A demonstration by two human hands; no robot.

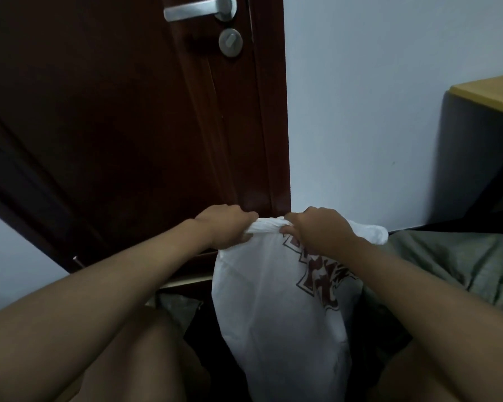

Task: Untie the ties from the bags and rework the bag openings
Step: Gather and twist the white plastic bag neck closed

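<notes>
Hands: left hand (pixel 225 226), right hand (pixel 317 230) grip white bag (pixel 273 300) top.

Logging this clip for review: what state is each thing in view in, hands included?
White plastic bag: upright between the knees, top bunched together, held by both hands.
Left hand: curled grip on the bunched bag top.
Right hand: curled grip on the bunched bag top.
Door: shut.
Door handle: level.

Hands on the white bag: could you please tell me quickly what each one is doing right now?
Left hand: grips the gathered top of the white bag.
Right hand: grips the same bunched top, beside the left.
</notes>
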